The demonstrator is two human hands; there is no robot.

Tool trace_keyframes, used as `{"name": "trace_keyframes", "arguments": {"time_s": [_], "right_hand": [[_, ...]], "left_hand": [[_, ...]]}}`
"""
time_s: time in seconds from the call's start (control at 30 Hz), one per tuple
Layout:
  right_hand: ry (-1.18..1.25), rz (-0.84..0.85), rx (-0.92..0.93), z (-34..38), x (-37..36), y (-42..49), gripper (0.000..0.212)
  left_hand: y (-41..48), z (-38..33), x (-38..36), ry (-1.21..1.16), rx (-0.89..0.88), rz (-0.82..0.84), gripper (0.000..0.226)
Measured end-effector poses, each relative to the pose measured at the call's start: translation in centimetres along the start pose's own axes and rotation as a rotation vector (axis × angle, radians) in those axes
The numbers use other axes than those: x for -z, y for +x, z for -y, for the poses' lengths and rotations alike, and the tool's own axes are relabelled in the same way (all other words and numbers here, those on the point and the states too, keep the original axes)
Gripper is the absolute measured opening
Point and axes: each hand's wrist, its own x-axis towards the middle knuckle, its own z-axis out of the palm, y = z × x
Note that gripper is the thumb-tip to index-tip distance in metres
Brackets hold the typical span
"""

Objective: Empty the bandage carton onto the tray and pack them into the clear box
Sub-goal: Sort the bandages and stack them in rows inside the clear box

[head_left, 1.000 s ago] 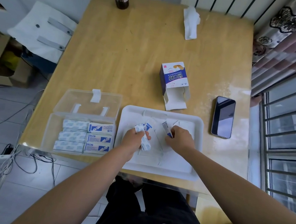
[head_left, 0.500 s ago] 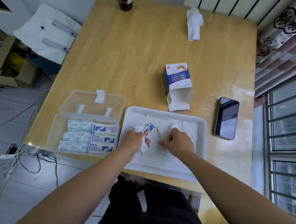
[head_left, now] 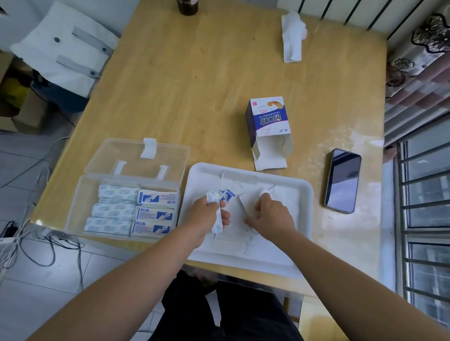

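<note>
Head view: the carton (head_left: 268,132) lies on its side on the counter (head_left: 229,68) just behind the tray (head_left: 299,228), its flap open toward the tray and its visible mouth empty, so the emptying looks done. The clear box (head_left: 128,207) sits open to the left of the tray, lid folded back, with six stacks of bandages (head_left: 133,212) filling it in two columns. Packing seems well along; a few wrapped strips lie loose on the tray, white on white and hard to count.

The left hand (head_left: 206,215) is curled with its fingers (head_left: 222,220) pinching a small bunch of strips (head_left: 218,211), whose ends stick out above and below the fist. The right hand (head_left: 273,218) rests palm-down on the tray just beside it, fingers bent onto a loose strip (head_left: 264,194) at their tips; whether they have it pinched or only touch it I cannot tell. What appears left is gathering these last strips and moving them to the box.
</note>
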Motion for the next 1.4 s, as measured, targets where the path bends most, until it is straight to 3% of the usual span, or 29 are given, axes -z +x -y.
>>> {"name": "trace_keyframes", "arguments": {"time_s": [0.1, 0.23, 0.3, 0.43, 0.5, 0.67, 0.83, 1.07, 1.2, 1.4], "right_hand": [[0.081, 0.007, 0.027, -0.5, 0.6, -0.2, 0.037], [0.22, -0.24, 0.006, -1.9, 2.3, -0.2, 0.026], [0.181, -0.297, -0.055, -2.7, 2.9, -0.3, 0.039], [0.022, -0.196, -0.127, -3.3, 1.9, -0.3, 0.072], [-0.036, -0.211, -0.113, -3.0, 1.6, -0.1, 0.076], [-0.167, -0.278, -0.025, -2.9, 1.7, 0.3, 0.065], [0.036, -0.228, -0.043, -3.0, 1.8, 0.4, 0.057], [0.036, -0.191, -0.103, -3.0, 1.4, 0.9, 0.043], [0.013, -0.215, -0.083, -3.1, 1.3, 0.9, 0.048], [0.159, -0.175, -0.124, -3.0, 1.2, 0.7, 0.047]], "left_hand": [[0.3, -0.1, -0.3, -0.035, 0.007, -0.021, 0.028], [0.8, -0.5, -0.9, 0.014, -0.049, -0.084, 0.028], [0.9, -0.6, -1.5, 0.051, -0.073, -0.097, 0.027], [0.9, -0.6, -2.9, 0.089, -0.086, -0.034, 0.024], [0.7, -0.4, -3.2, 0.095, -0.075, -0.013, 0.024], [0.8, -0.3, -3.2, 0.085, -0.052, -0.015, 0.023], [1.1, -0.6, -3.7, 0.036, -0.019, 0.002, 0.023], [0.9, -0.8, -5.4, 0.299, -0.085, 0.237, 0.029], [1.6, -0.2, -5.5, 0.416, -0.053, 0.201, 0.028], [1.6, 0.1, -5.3, 0.387, -0.049, 0.177, 0.032]]}}
